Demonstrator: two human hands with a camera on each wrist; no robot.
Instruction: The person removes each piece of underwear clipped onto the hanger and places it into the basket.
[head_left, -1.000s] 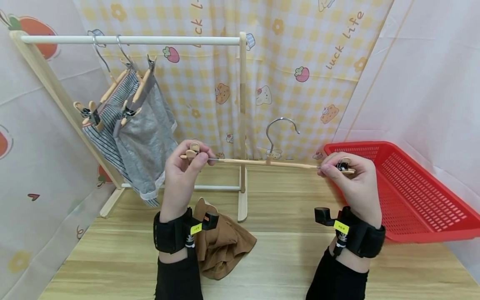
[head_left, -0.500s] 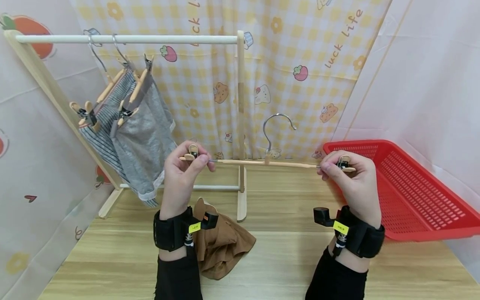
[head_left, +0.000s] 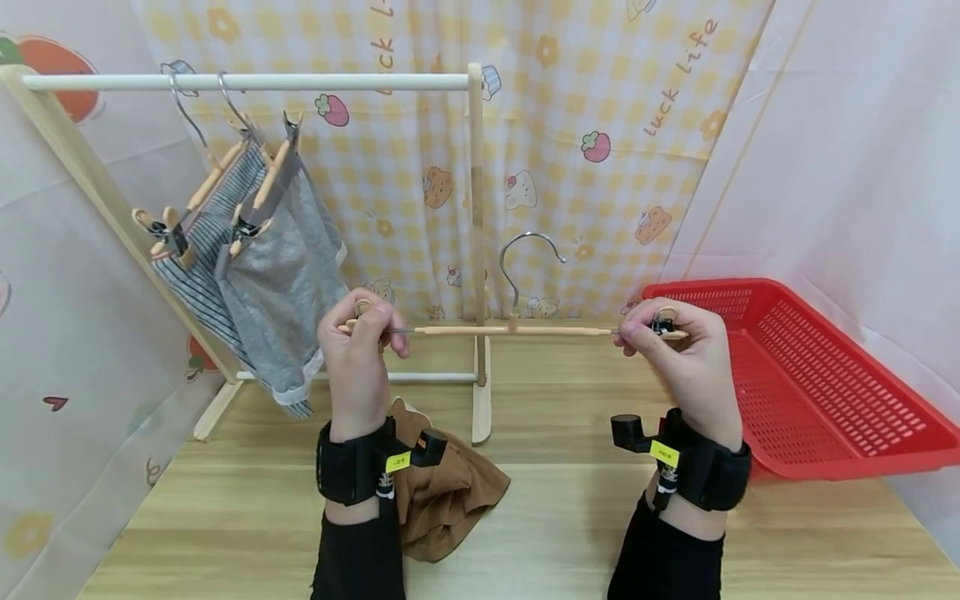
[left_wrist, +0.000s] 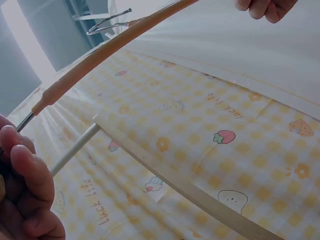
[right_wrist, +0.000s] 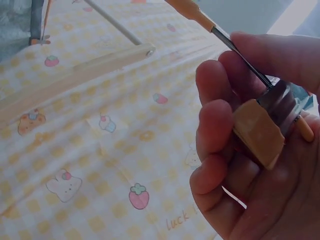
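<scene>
I hold a wooden clip hanger [head_left: 517, 330] level above the table, its metal hook [head_left: 525, 254] pointing up. My left hand [head_left: 362, 337] pinches the clip at its left end. My right hand [head_left: 671, 337] pinches the clip [right_wrist: 260, 131] at its right end, fingers curled round it. The hanger's bar [left_wrist: 100, 55] crosses the left wrist view, with my left fingers [left_wrist: 25, 185] at the lower left. A brown garment [head_left: 442, 492] lies crumpled on the table [head_left: 555, 517] under my left wrist.
A small clothes rack [head_left: 247, 82] stands at the back left, with striped shorts [head_left: 198, 283] and grey shorts [head_left: 288, 275] hung on clip hangers. A red mesh basket [head_left: 810, 375] sits at the right. A patterned curtain [head_left: 585, 125] hangs behind.
Both hands and the hanger have shifted a little left and slightly lower in the head view. The grips on both clips are unchanged.
</scene>
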